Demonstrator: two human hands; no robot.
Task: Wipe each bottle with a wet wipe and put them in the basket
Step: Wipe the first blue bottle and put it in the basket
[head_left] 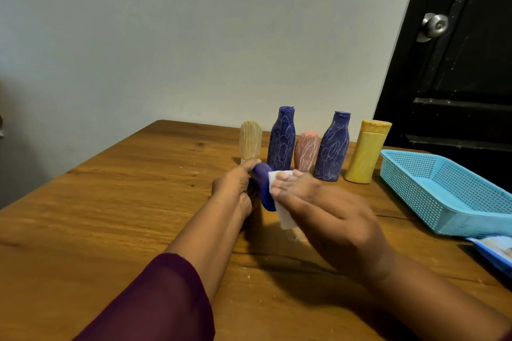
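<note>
My left hand (234, 184) grips one end of a blue bottle (265, 188) held tilted above the wooden table (110, 216). My right hand (318, 213) holds a white wet wipe (285, 217) pressed against the bottle's side. Behind them stands a row of bottles: a cream one (250, 139), a scribbled blue one (281, 139), a pink one (307, 150), a second scribbled blue one (332, 147) and a yellow one (367, 151). The light blue basket (443, 191) sits at the right; no bottles show inside it.
A wet wipe packet (496, 252) lies at the right edge, in front of the basket. A black door (457, 50) with a metal knob stands behind the basket. A grey wall backs the table.
</note>
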